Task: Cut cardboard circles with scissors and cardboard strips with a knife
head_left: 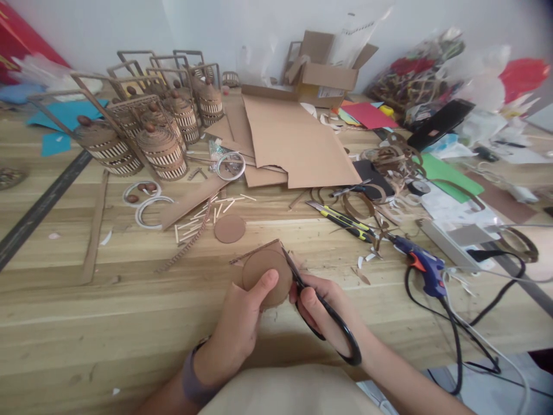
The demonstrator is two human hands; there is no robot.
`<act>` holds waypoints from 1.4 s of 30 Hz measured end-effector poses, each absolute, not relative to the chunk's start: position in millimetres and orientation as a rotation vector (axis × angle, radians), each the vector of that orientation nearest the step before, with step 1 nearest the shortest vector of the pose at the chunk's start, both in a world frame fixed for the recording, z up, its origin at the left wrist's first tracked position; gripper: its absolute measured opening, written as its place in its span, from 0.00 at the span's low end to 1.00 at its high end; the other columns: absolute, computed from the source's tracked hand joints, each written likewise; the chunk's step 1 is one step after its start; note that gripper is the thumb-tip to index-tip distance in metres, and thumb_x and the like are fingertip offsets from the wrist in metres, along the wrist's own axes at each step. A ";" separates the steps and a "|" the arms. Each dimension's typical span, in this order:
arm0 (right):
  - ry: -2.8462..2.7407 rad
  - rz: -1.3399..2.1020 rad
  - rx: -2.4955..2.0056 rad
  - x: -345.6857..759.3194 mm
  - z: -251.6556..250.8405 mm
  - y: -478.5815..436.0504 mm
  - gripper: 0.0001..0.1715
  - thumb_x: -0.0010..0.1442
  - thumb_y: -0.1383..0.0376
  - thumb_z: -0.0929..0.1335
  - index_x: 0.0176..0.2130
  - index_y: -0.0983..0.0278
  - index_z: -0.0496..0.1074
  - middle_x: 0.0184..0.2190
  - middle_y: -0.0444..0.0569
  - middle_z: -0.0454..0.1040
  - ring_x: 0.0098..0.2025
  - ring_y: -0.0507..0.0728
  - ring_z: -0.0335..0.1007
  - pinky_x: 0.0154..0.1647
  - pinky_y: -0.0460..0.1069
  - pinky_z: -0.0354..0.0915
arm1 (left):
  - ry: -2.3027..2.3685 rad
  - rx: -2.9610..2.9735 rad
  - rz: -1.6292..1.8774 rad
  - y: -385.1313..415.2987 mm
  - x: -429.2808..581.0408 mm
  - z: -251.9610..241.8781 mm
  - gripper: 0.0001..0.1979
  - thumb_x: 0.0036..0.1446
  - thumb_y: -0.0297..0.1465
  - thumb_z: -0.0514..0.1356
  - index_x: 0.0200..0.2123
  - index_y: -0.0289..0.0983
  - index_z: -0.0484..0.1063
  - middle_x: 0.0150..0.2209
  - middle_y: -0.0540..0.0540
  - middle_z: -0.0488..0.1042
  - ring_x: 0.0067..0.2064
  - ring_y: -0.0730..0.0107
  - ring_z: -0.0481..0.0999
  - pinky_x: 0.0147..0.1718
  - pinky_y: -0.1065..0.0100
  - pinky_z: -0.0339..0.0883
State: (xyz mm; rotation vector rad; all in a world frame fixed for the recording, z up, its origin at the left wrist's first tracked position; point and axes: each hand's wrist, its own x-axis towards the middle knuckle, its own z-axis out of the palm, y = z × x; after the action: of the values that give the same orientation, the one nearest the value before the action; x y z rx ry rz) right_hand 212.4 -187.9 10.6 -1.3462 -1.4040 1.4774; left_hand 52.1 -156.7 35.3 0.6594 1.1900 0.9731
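My left hand [239, 323] pinches a brown cardboard piece [264, 271] that is partly trimmed to a disc, thumb on top. My right hand [328, 311] grips black-handled scissors [322, 314], fingers through the loops, with the blades at the right edge of the cardboard piece. A finished cardboard disc [229, 228] lies on the wooden table [86, 323] just beyond. My wrist carries a dark band.
Several woven cardboard lanterns [162, 151] stand at the back left. Large cardboard sheets [294, 141] and an open box [322, 72] lie behind. A blue glue gun [421, 264] with its black cord, a yellow-black utility knife [345, 222], tape rings [149, 208] and paper scraps clutter the right.
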 end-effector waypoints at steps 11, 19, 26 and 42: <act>-1.440 1.457 -1.398 215.9 12.1 -189.4 0.38 0.61 0.29 0.58 0.27 0.60 0.59 0.14 0.35 0.52 0.16 0.47 0.42 0.16 0.47 0.40 | 1.202 0.652 0.936 -156.9 53.8 31.5 0.18 0.44 0.42 0.70 0.36 0.38 0.80 0.46 0.37 0.84 0.54 0.43 0.79 0.60 0.49 0.67; -1.436 1.489 -1.403 217.2 12.6 -190.9 0.39 0.60 0.29 0.59 0.27 0.60 0.59 0.14 0.35 0.51 0.16 0.47 0.42 0.16 0.46 0.39 | 1.174 0.699 0.908 -153.8 50.6 49.7 0.06 0.46 0.37 0.68 0.26 0.41 0.79 0.44 0.41 0.84 0.56 0.48 0.78 0.61 0.55 0.67; -1.488 1.492 -1.418 220.9 19.1 -189.8 0.40 0.59 0.27 0.58 0.28 0.60 0.61 0.14 0.35 0.54 0.14 0.47 0.46 0.15 0.46 0.45 | 1.211 0.718 0.904 -153.7 50.8 51.2 0.07 0.45 0.39 0.68 0.26 0.43 0.78 0.42 0.41 0.84 0.57 0.43 0.77 0.62 0.49 0.66; -1.627 1.511 -1.413 230.1 32.4 -182.8 0.40 0.60 0.27 0.56 0.28 0.60 0.61 0.15 0.36 0.55 0.15 0.48 0.48 0.14 0.46 0.47 | 1.228 0.707 0.896 -153.1 48.3 55.4 0.07 0.43 0.37 0.69 0.29 0.44 0.79 0.38 0.42 0.85 0.58 0.43 0.77 0.62 0.49 0.65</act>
State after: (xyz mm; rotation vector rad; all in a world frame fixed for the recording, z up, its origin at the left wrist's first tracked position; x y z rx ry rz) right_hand 230.1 -182.8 32.4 -1.4126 -1.6271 1.5105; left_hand 48.3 -153.1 55.4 0.7073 1.2285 0.8958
